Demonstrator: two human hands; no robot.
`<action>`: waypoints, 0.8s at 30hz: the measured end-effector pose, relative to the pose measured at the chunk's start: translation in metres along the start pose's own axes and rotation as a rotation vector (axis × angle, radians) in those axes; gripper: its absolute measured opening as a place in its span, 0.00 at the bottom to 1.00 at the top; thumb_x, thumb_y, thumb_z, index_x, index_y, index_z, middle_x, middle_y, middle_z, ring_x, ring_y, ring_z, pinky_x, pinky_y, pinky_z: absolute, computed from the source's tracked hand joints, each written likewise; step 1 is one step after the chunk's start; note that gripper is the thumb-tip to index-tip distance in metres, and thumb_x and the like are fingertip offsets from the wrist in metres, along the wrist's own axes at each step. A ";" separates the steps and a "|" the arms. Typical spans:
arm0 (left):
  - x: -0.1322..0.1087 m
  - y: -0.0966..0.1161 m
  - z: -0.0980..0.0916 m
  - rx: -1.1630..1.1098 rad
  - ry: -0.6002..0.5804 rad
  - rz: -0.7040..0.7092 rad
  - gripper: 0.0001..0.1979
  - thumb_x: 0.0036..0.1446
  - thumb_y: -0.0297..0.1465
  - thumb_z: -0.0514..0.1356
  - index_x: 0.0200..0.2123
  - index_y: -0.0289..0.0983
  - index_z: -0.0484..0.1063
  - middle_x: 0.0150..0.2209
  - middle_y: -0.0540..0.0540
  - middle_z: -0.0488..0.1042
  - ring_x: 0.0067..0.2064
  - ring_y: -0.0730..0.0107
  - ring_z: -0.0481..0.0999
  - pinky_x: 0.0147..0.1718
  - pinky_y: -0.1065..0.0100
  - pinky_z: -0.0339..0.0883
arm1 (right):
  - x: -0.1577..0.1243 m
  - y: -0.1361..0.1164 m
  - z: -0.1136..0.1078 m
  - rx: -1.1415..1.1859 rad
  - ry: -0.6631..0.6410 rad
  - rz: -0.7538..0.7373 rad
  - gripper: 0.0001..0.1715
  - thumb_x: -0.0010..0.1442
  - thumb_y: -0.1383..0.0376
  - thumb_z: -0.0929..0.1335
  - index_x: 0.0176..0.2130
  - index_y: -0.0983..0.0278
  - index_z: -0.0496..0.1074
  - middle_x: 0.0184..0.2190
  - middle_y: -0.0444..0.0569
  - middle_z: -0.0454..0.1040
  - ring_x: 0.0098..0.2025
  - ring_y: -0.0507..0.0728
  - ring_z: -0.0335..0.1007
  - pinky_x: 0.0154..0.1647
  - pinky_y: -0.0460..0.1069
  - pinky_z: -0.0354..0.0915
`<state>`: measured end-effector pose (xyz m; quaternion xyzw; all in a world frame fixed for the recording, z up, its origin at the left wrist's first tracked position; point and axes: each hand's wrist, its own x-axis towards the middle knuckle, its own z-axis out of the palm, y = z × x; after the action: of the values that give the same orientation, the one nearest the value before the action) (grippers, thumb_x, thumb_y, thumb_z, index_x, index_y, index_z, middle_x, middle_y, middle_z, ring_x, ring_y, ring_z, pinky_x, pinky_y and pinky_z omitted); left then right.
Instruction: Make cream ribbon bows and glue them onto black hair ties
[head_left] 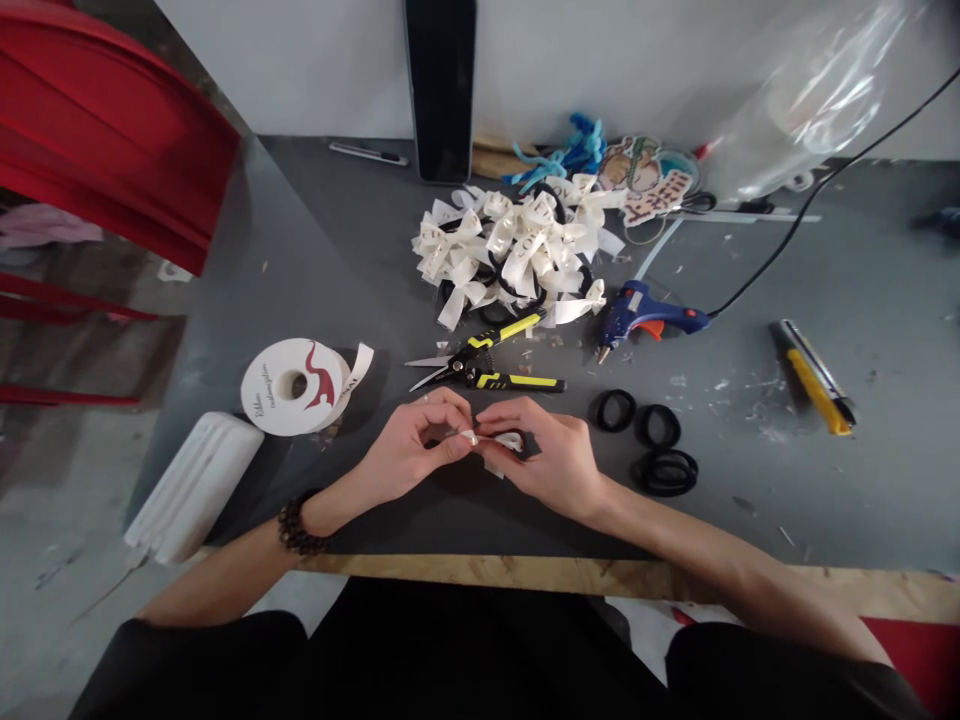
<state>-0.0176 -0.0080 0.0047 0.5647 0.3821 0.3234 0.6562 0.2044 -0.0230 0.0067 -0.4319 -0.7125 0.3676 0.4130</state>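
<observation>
Both my hands meet over the front of the grey table, pinching a short white ribbon (511, 441) between them. The fingers of my left hand (420, 440) are closed on its left part. My right hand (551, 452) is closed on the looped right part; fingers hide much of it. Just beyond my hands lie snips (480, 365) with yellow-black handles, blades apart. Left of them stands a ribbon spool (262, 385) with a loose printed end. Several black hair ties (660, 427) lie right of my right hand. Farther back is a pile of white ribbon bows (517, 240) on black bands.
A blue glue gun (649, 312) with a black cord lies right of the bows. A yellow utility knife (816, 385) is at far right. A white power strip-like box (196, 488) sits at the left edge. A phone (441, 90) leans on the wall. A red chair (112, 120) stands left.
</observation>
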 end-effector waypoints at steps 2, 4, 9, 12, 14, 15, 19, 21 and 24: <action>0.000 0.005 0.000 0.093 0.004 -0.006 0.13 0.69 0.40 0.66 0.35 0.36 0.78 0.45 0.44 0.72 0.44 0.69 0.73 0.42 0.69 0.67 | -0.001 0.001 0.001 0.001 0.003 -0.028 0.14 0.65 0.69 0.76 0.49 0.58 0.75 0.40 0.41 0.87 0.38 0.52 0.87 0.40 0.43 0.80; 0.001 0.007 -0.002 0.144 -0.006 0.000 0.17 0.71 0.41 0.63 0.34 0.36 0.77 0.46 0.43 0.72 0.44 0.68 0.72 0.42 0.69 0.67 | -0.001 0.001 0.001 0.008 -0.009 -0.047 0.14 0.65 0.68 0.77 0.48 0.57 0.76 0.39 0.41 0.87 0.36 0.51 0.86 0.38 0.43 0.80; 0.000 0.001 -0.004 0.047 -0.008 0.018 0.17 0.70 0.42 0.64 0.33 0.37 0.81 0.46 0.43 0.72 0.46 0.67 0.74 0.47 0.67 0.69 | 0.001 0.003 0.001 0.011 -0.028 -0.046 0.09 0.66 0.66 0.78 0.46 0.57 0.78 0.36 0.40 0.86 0.32 0.50 0.83 0.34 0.43 0.78; -0.001 -0.005 -0.002 -0.058 0.083 -0.010 0.10 0.66 0.39 0.69 0.36 0.39 0.84 0.45 0.44 0.73 0.46 0.68 0.75 0.48 0.67 0.69 | 0.004 0.001 -0.002 -0.066 0.047 -0.103 0.06 0.68 0.67 0.76 0.45 0.57 0.80 0.40 0.43 0.87 0.38 0.53 0.85 0.41 0.48 0.80; -0.001 -0.007 0.000 -0.111 0.150 -0.015 0.06 0.63 0.37 0.72 0.38 0.40 0.86 0.44 0.45 0.75 0.45 0.68 0.76 0.47 0.66 0.69 | 0.006 -0.001 -0.004 -0.153 0.120 -0.182 0.04 0.67 0.66 0.76 0.43 0.56 0.82 0.44 0.46 0.87 0.43 0.56 0.85 0.47 0.53 0.79; -0.001 -0.008 0.001 -0.128 0.171 -0.012 0.05 0.61 0.36 0.74 0.38 0.41 0.86 0.43 0.45 0.75 0.45 0.68 0.76 0.47 0.66 0.69 | 0.007 -0.003 -0.004 -0.191 0.147 -0.213 0.04 0.66 0.65 0.77 0.41 0.55 0.82 0.44 0.46 0.87 0.43 0.57 0.85 0.47 0.54 0.79; 0.000 -0.011 0.004 -0.114 0.204 0.014 0.04 0.58 0.33 0.76 0.37 0.43 0.88 0.42 0.46 0.77 0.45 0.69 0.77 0.48 0.66 0.70 | 0.008 -0.010 -0.003 -0.297 0.212 -0.227 0.05 0.63 0.65 0.79 0.37 0.55 0.82 0.39 0.42 0.88 0.40 0.57 0.84 0.42 0.55 0.74; 0.000 -0.012 0.005 -0.102 0.229 0.035 0.05 0.56 0.32 0.77 0.37 0.44 0.88 0.43 0.46 0.77 0.46 0.70 0.77 0.49 0.67 0.71 | 0.008 -0.012 -0.002 -0.335 0.241 -0.221 0.05 0.62 0.65 0.79 0.36 0.56 0.82 0.39 0.41 0.88 0.39 0.56 0.85 0.42 0.54 0.72; -0.001 -0.013 0.005 -0.099 0.225 0.065 0.07 0.54 0.30 0.78 0.37 0.46 0.88 0.43 0.46 0.78 0.47 0.70 0.79 0.49 0.68 0.73 | 0.007 -0.013 -0.001 -0.386 0.263 -0.240 0.07 0.61 0.67 0.79 0.39 0.55 0.82 0.41 0.40 0.88 0.41 0.56 0.85 0.43 0.54 0.72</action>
<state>-0.0138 -0.0135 -0.0080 0.5038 0.4182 0.4242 0.6256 0.1995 -0.0212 0.0200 -0.4592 -0.7558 0.1142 0.4525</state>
